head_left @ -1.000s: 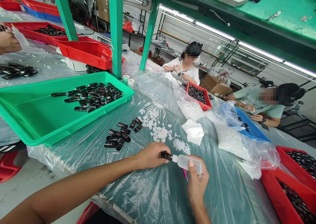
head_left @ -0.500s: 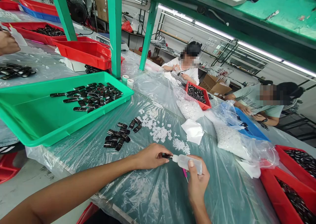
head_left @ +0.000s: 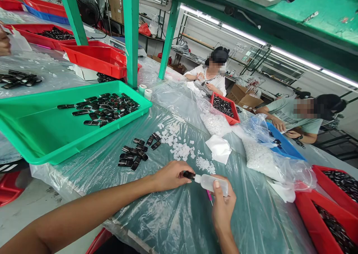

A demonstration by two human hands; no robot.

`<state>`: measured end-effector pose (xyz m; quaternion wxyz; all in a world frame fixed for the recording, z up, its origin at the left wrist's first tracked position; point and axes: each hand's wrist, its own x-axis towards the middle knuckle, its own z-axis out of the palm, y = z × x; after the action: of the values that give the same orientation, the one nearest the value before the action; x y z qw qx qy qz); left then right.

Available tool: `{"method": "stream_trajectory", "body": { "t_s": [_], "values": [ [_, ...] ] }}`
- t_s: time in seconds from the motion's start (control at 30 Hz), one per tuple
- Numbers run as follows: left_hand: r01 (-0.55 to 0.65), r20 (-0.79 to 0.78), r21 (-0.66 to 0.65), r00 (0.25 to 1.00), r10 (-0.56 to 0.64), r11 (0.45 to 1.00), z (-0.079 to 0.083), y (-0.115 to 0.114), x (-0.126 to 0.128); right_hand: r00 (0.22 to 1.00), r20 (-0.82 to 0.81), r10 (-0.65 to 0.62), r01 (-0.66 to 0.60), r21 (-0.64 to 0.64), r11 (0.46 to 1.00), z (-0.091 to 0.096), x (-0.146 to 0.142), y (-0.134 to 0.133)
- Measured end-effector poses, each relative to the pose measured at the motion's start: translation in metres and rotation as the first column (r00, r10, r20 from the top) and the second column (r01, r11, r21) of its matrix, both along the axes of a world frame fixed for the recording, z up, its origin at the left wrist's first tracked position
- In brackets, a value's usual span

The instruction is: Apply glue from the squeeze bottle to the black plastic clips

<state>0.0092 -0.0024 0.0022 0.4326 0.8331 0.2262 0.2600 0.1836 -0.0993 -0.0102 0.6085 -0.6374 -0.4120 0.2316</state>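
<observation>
My left hand [head_left: 171, 175] pinches a small black glossy part [head_left: 189, 175] above the plastic-covered table [head_left: 179, 216]. My right hand [head_left: 223, 204] grips a small clear squeeze bottle [head_left: 210, 183], lying sideways with its tip touching the black part. A thin pink stick [head_left: 209, 197] shows under the right hand. A cluster of several black parts [head_left: 136, 154] lies just beyond my left hand. Small white pieces [head_left: 180, 149] are scattered beyond both hands, beside a folded white cloth [head_left: 219, 149].
A green tray [head_left: 41, 134] with several black parts sits to the left. Red trays [head_left: 332, 224] of black parts stand at the right. Clear bags of white pieces [head_left: 260, 157] lie ahead, beside a blue tray [head_left: 285, 146]. Two people work across the table. Another person's hand [head_left: 4, 43] shows far left.
Both my hands stay nearly still with the bottle tip held against the black part. The other person's hand at far left has slipped further out of view.
</observation>
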Motion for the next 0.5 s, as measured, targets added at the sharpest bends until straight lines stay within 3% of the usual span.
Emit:
{"method": "stream_trajectory", "body": {
  "t_s": [0.5],
  "values": [
    [-0.002,-0.022,0.004,1.0,0.002,1.0,-0.001,-0.0004,-0.0006,0.996,0.071,-0.06,0.059,0.019,0.998,0.003,-0.0022,-0.0001]
  ]
}}
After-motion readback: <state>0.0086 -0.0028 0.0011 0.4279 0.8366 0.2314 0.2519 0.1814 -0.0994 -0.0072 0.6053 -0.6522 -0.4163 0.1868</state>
